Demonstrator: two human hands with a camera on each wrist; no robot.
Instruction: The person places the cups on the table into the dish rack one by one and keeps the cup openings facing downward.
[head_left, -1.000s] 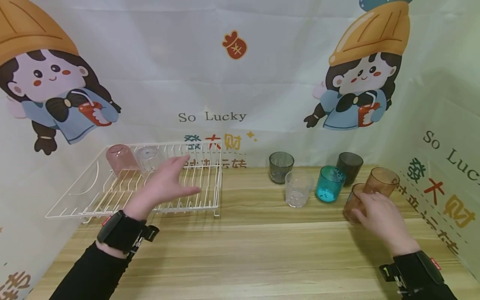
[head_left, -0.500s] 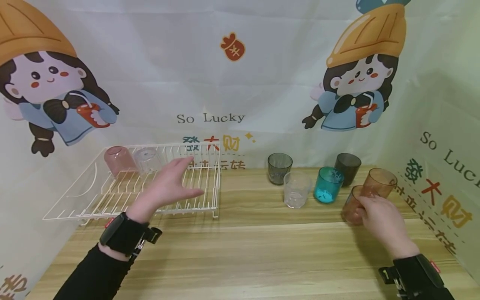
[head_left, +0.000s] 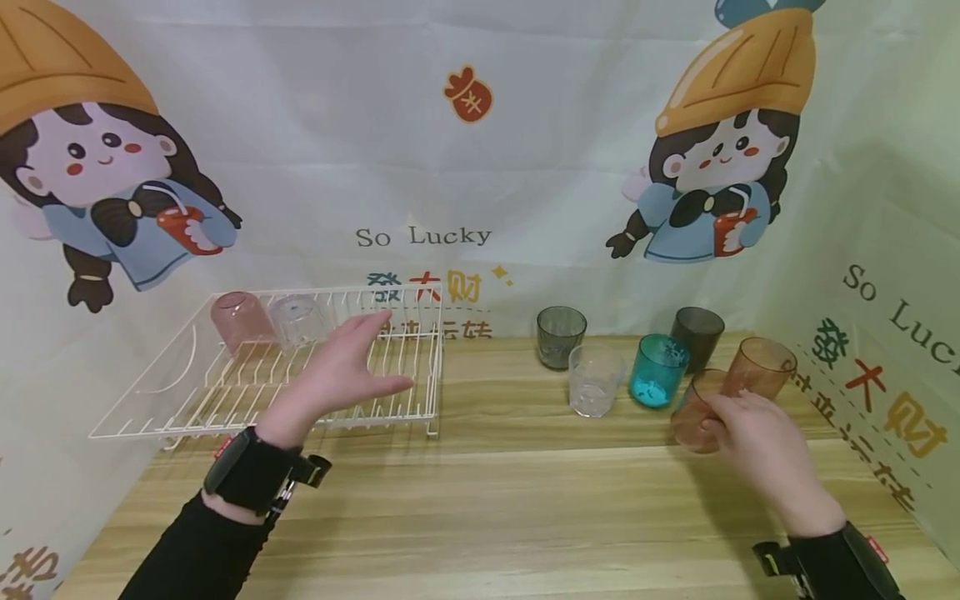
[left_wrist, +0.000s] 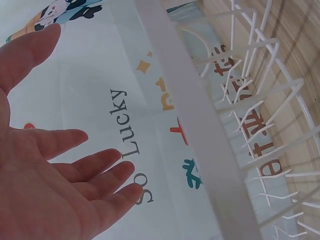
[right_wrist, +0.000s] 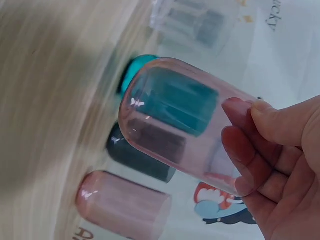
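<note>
My right hand point(head_left: 765, 442) grips a clear amber-pink drinking glass point(head_left: 693, 421) near its rim. In the right wrist view the thumb is outside the glass point(right_wrist: 165, 120) and fingertips show through its wall. A matching amber glass point(head_left: 767, 362) stands just behind, overlapped by the held one. Left of it are a teal glass point(head_left: 658, 372) and a dark grey glass point(head_left: 699, 333). My left hand point(head_left: 330, 379) is held over the white wire dish rack point(head_left: 431, 408), thumb and fingers spread, with nothing in it; the left wrist view shows its bare palm point(left_wrist: 45, 200).
A pink glass point(head_left: 242, 321) and a clear glass point(head_left: 297, 321) sit upside down at the rack's back left. Another clear glass point(head_left: 595, 383) and a grey ribbed glass point(head_left: 561, 337) stand mid-table. A printed cloth point(head_left: 525, 192) backs the wooden table point(head_left: 487, 517).
My right hand has shifted the amber-pink glass slightly left, away from its matching glass. The left hand has drifted a little to the right above the rack.
</note>
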